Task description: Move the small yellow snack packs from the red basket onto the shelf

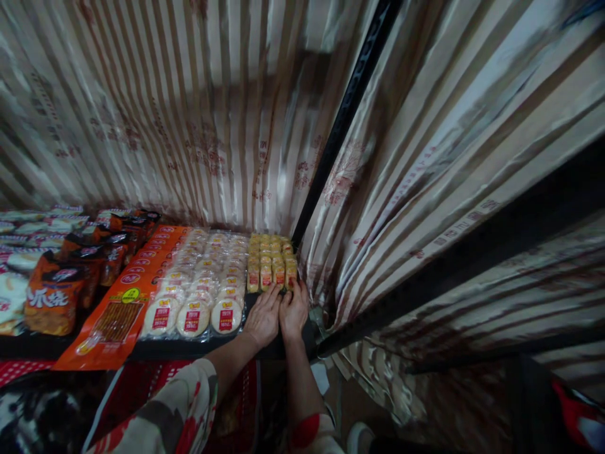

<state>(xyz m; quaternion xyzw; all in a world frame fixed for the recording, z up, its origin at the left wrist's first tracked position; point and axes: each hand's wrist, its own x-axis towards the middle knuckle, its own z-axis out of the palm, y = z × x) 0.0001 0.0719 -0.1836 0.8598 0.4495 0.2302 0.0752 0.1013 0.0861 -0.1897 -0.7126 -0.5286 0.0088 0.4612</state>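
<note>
Both my hands rest on the front of a dark shelf [189, 348]. My left hand [263, 317] and my right hand [293, 311] lie side by side, fingers flat and touching the front row of small yellow snack packets [270, 261] stacked in rows at the shelf's right end. Whether either hand grips a packet is hard to tell; the fingers look pressed against them. Just left of my left hand lie rows of round white rice-cracker packs with red labels [203, 284].
Further left lie long orange packets [123, 302], dark orange snack bags [61, 290] and pale packs [28, 233]. A striped beige curtain [212, 113] hangs behind and to the right. A black shelf post [340, 126] rises beside the yellow packets. A red basket [142, 391] sits below.
</note>
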